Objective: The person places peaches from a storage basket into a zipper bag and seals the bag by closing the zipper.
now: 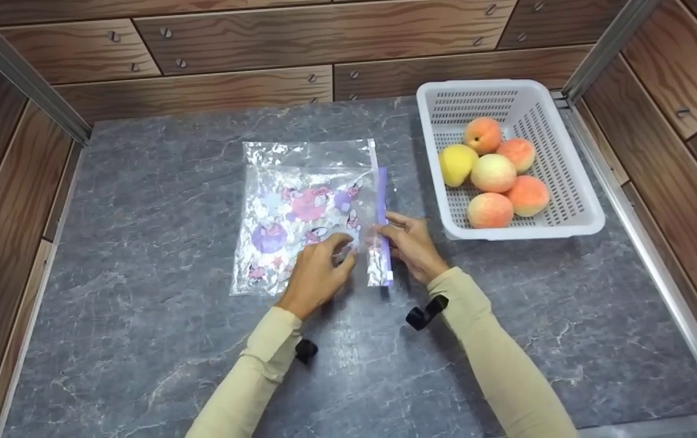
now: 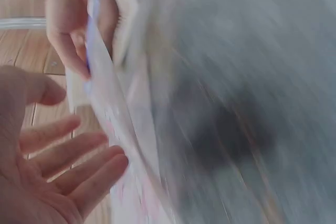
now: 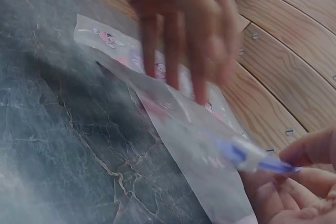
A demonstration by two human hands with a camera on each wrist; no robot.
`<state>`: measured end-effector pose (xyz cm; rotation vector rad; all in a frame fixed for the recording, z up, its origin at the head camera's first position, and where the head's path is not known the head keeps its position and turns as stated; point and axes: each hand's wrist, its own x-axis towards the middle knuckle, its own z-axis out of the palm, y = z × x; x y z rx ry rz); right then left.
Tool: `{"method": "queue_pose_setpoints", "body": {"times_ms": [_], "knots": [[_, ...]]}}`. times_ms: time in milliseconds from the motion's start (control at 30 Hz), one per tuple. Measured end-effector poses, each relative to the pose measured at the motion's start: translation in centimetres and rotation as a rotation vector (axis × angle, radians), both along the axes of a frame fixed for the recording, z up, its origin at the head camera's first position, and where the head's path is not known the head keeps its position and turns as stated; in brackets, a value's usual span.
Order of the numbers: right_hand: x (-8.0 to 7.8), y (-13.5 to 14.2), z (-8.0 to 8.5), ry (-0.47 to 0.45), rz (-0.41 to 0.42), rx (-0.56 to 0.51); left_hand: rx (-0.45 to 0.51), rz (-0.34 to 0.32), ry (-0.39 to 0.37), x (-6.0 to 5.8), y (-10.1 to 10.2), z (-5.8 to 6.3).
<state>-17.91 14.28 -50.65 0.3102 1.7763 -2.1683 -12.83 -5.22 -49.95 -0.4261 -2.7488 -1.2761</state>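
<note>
A clear zip bag [image 1: 308, 207] printed with pink and purple cartoon figures lies on the dark marbled table. Its zip strip, purple along one edge, runs down the right side with a white slider [image 1: 389, 275] at the near end. My right hand [image 1: 412, 246] pinches the purple edge between thumb and fingers, which shows closely in the right wrist view. Over the lower middle of the bag hovers my left hand [image 1: 319, 274], its fingers spread and relaxed with nothing between them. In the left wrist view those fingers [image 2: 100, 177] stand beside the bag's side.
At the right stands a white plastic basket [image 1: 567, 176] holding several peaches [image 1: 490, 210] and a yellow fruit [image 1: 458, 165]. Wood-patterned panels [image 1: 245, 36] wall the table at the back and both sides, with metal rails at the corners.
</note>
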Motion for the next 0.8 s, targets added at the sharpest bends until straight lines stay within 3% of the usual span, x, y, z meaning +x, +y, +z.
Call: {"method": "queue_pose_setpoints", "body": {"times_ms": [133, 300, 600, 800], "knots": [[0.3, 0.0, 0.4, 0.032, 0.035, -0.04, 0.132, 0.035, -0.094, -1.6, 1.6, 0.4], [0.6, 0.1, 0.6, 0.042, 0.102, -0.119, 0.178, 0.081, -0.189, -2.7, 2.7, 0.7], [1.0, 0.3, 0.5, 0.071, 0.128, -0.088, 0.178, 0.094, -0.21, -2.8, 2.9, 1.4], [1.0, 0.3, 0.6, 0.081, 0.14, -0.109, 0.165, 0.052, -0.198, -2.5, 2.7, 1.7]]}}
